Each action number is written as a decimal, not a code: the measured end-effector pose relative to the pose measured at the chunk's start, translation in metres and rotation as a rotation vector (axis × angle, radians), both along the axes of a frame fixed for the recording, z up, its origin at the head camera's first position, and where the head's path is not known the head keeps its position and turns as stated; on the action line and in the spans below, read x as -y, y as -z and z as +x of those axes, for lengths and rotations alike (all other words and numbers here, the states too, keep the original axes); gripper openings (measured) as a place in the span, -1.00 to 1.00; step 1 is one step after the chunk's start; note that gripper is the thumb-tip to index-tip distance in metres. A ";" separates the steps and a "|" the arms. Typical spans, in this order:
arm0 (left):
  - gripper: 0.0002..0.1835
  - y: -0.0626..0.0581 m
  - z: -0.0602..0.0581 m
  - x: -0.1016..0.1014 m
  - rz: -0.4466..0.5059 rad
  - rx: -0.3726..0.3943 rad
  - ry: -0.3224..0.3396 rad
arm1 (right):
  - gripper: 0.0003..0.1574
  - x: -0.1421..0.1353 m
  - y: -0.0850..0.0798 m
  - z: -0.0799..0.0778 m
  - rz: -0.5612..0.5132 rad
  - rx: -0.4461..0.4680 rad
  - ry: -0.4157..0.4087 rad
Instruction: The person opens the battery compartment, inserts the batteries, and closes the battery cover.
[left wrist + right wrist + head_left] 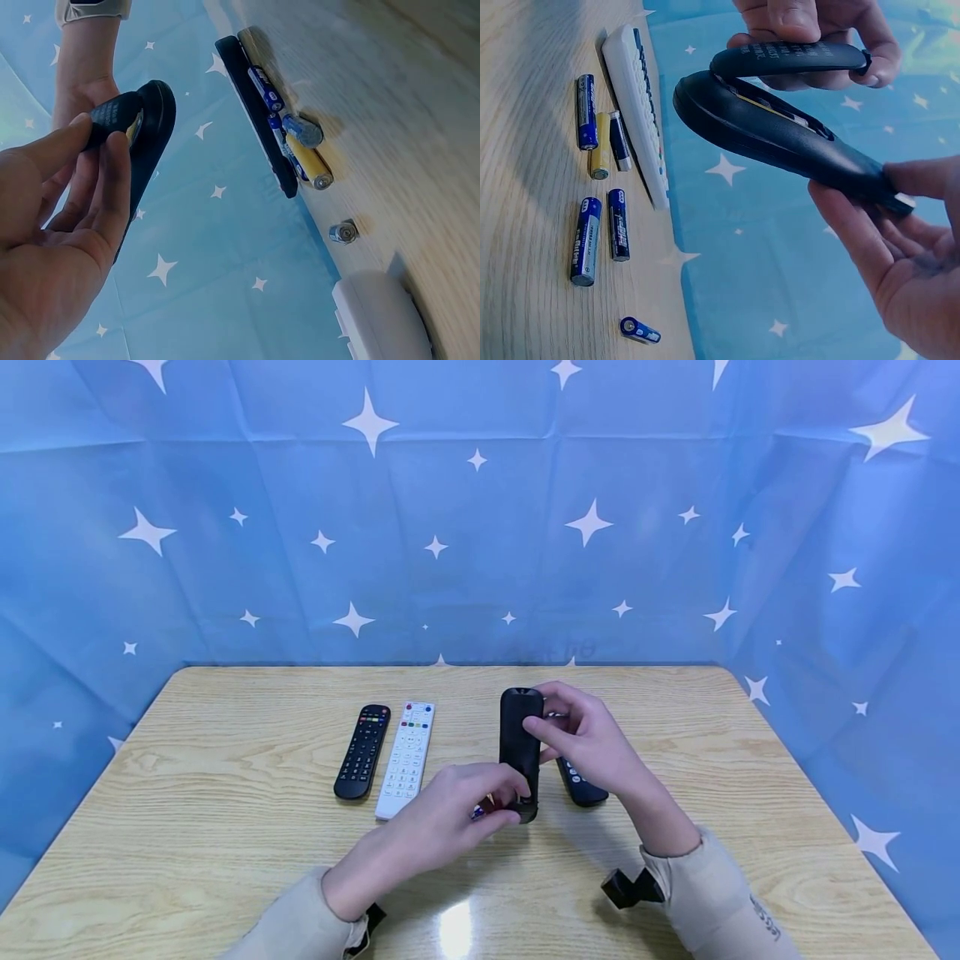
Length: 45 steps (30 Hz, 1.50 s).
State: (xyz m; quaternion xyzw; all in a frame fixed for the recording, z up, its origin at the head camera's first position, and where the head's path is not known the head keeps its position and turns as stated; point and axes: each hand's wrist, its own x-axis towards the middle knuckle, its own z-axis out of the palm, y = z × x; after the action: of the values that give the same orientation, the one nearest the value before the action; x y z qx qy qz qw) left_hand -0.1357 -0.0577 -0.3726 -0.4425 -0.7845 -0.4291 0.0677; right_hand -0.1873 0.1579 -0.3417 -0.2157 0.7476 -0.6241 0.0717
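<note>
Upright above the table is a black remote control [517,739], its back turned toward the head camera. My right hand [588,739] grips it near one end, thumb on the back. My left hand [461,802] pinches the black battery cover [787,58] at the other end. The cover is tilted up from the remote, one end touching or very near the rim. Inside the uncovered compartment a strip of yellow [772,111] shows, partly hidden by the cover. Loose blue batteries [586,112] and a yellow battery [600,146] lie on the table below, mostly hidden in the head view.
Left of the hands lie a black remote [362,752] and a white remote [407,760]. Another black remote [583,783] lies partly behind the right hand. A white rounded object [382,319] stands near the batteries. A blue starred cloth [480,527] hangs behind the table.
</note>
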 end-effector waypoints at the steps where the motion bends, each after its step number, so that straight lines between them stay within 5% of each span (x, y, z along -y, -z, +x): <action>1: -0.74 0.000 0.000 0.000 0.004 -0.004 0.000 | -0.61 0.000 0.000 0.000 -0.002 0.001 -0.003; 13: -0.70 0.004 -0.001 -0.002 -0.034 -0.062 -0.005 | -0.66 0.001 0.002 -0.001 0.010 0.002 -0.021; 45: -0.49 0.007 0.002 -0.006 -0.241 -0.186 -0.183 | -0.66 0.004 0.001 0.000 0.012 0.008 -0.027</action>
State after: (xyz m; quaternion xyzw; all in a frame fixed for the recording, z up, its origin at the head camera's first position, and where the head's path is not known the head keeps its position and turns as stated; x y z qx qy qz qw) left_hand -0.1339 -0.0519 -0.3794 -0.4120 -0.8577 -0.2809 0.1254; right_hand -0.1869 0.1543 -0.3431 -0.2230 0.7479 -0.6195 0.0844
